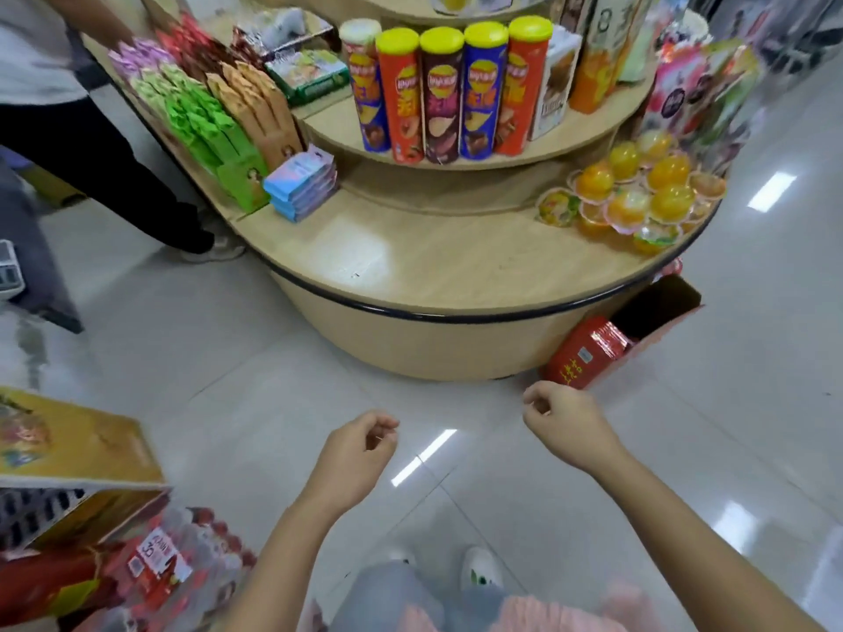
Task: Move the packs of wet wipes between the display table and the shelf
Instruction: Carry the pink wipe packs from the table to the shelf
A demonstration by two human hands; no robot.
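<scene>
The display table (pixel 410 248) is round and stepped in tiers, faced in pale wood-grain laminate with a dark rubbery band around the lip of the lowest tier. On that tier, to the left, the packs of wet wipes (pixel 303 184) lie in a short flat stack of soft, glossy pouches in light blue and pink. They sit just beside a row of upright green boxes (pixel 214 125). Across the bare stretch of wood, clear domed jelly cups (pixel 638 193) with orange filling are heaped near the right edge. One tier up stand tall crisp tubes (pixel 442 93) with yellow plastic lids.

The left hand (pixel 360 449) and the right hand (pixel 565 426) hang in front of the table, well apart from the wipes. The fingers of both are loosely curled and grasp nothing.

The floor (pixel 273 358) is shiny pale tile that mirrors the strip lights. A red foil-wrapped carton (pixel 584 353) leans at the table's foot beside an open cardboard box (pixel 657 307). Another person's dark trouser leg (pixel 114 166) shows at the left.

The tubes carry a round red-and-yellow badge and yellow characters, too blurred for me to read.
</scene>
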